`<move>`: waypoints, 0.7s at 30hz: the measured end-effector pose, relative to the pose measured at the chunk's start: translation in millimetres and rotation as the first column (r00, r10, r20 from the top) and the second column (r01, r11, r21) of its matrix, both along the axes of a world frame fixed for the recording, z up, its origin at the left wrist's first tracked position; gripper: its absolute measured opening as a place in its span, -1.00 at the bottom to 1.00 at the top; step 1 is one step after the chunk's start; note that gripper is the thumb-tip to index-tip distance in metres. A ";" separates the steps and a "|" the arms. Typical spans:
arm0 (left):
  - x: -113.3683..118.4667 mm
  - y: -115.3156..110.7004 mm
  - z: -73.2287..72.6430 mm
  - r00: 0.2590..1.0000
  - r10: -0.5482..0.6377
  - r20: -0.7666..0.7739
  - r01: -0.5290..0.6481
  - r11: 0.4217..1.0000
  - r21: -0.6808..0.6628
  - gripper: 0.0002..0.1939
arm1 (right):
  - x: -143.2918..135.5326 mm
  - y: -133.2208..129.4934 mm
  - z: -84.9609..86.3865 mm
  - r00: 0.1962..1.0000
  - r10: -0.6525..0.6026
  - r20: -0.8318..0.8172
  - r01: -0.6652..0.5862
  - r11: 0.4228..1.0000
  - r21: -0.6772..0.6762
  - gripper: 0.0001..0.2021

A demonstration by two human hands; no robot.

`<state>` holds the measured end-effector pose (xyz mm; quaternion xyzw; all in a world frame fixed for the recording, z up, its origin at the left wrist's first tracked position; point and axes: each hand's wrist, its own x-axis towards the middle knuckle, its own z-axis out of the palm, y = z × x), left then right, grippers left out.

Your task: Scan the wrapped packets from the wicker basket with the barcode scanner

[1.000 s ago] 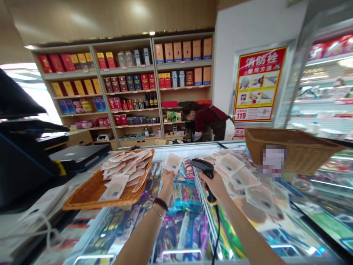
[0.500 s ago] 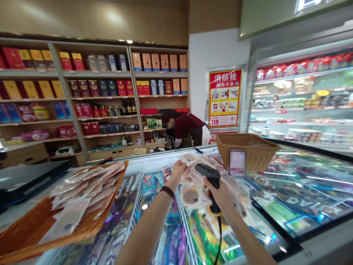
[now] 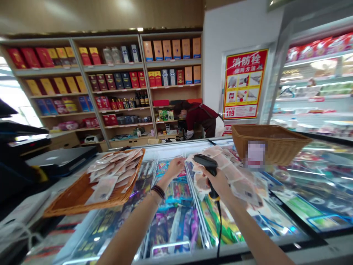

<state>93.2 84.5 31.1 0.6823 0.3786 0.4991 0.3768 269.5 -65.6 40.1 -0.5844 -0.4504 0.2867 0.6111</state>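
Observation:
My right hand (image 3: 217,183) is wrapped round the grip of a black barcode scanner (image 3: 205,161). Its head points left and its cord hangs down toward me. Just left of the scanner is my left hand (image 3: 174,169), fingers bent together over the freezer; whether anything thin is between them I cannot make out. Flat clear packets (image 3: 234,176) lie in overlapping rows on the freezer top, beneath and right of the scanner. More such packets (image 3: 116,167) are heaped in a shallow orange wicker basket (image 3: 74,198) on the left.
A deeper tan wicker basket (image 3: 281,147) stands on the freezer at the right. Wrapped ice pops (image 3: 173,224) show inside the freezer (image 3: 190,144). A flat black device (image 3: 63,160) sits at left. Beyond, a co-worker (image 3: 204,116) bends beside shelves of boxes.
My left hand has drawn back leftward from the packets. The scanner stays in my right hand. The view has turned a little left, so most things sit further right.

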 end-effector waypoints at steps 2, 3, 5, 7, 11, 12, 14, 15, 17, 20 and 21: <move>-30.5 -4.2 5.2 0.984 0.018 -0.177 -0.010 0.999 0.051 -0.80 | -18.2 10.3 0.3 0.998 0.062 -0.005 -0.062 0.998 -0.007 -0.61; -46.4 -6.3 8.0 0.972 0.044 -0.230 -0.027 0.997 0.076 -0.78 | -27.3 15.0 0.6 0.996 0.092 -0.014 -0.092 0.996 0.002 -0.60; -79.2 -10.0 13.6 0.947 0.107 -0.303 -0.072 0.989 0.126 -0.73 | -45.0 23.1 1.9 0.989 0.141 -0.041 -0.140 0.990 0.031 -0.58; -111.8 -13.3 18.4 0.920 0.191 -0.343 -0.134 0.974 0.182 -0.70 | -60.8 29.0 3.8 0.984 0.175 -0.042 -0.173 0.984 0.052 -0.58; -170.4 -21.1 27.0 0.836 0.375 -0.401 -0.265 0.915 0.304 -0.62 | -84.7 36.0 3.1 0.978 0.208 -0.010 -0.208 0.978 0.023 -0.64; -183.1 -24.1 29.0 0.804 0.420 -0.421 -0.292 0.896 0.336 -0.60 | -88.9 37.1 1.2 0.978 0.208 -0.014 -0.208 0.978 0.010 -0.66; -206.2 -31.5 32.1 0.714 0.525 -0.463 -0.355 0.842 0.407 -0.57 | -94.9 39.1 -4.5 0.978 0.208 -0.032 -0.209 0.978 -0.006 -0.68; -217.0 -35.7 32.9 0.655 0.578 -0.486 -0.387 0.810 0.441 -0.55 | -96.4 39.9 -7.8 0.976 0.214 -0.040 -0.215 0.977 -0.009 -0.69; -237.7 -43.4 32.4 0.516 0.656 -0.551 -0.433 0.755 0.493 -0.52 | -96.5 41.4 -14.5 0.971 0.238 -0.039 -0.239 0.971 -0.022 -0.69; -267.8 -50.2 27.2 0.304 0.631 -0.714 -0.519 0.738 0.431 -0.41 | -91.5 44.4 -22.9 0.976 0.217 0.012 -0.217 0.976 -0.032 -0.66; -277.4 -50.9 25.2 0.253 0.580 -0.774 -0.556 0.742 0.374 -0.36 | -89.4 45.5 -25.1 0.981 0.188 0.044 -0.187 0.982 -0.019 -0.64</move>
